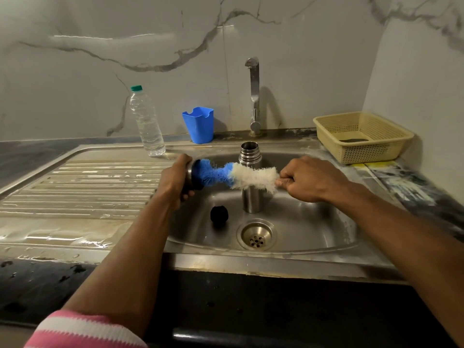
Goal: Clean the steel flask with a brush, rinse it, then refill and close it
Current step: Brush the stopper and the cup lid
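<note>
Fingers of the left hand (175, 180) curl round a round steel-and-black flask cap (190, 180), while the right hand (300, 180) pinches a blue-and-white bristle brush (236, 175) whose blue end is pushed into that cap. Behind the brush, the open cylindrical steel flask (249, 156) stands upright in the steel sink (301, 229), near a small black stopper (219, 215).

Left sleeve (82, 330) — pink-and-white striped knit — right forearm bare.

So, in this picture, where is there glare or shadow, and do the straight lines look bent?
Head view: the tap casts a soft shadow on the wall; glare streaks the wet draining board; the wide lens bows the counter edges.
</note>
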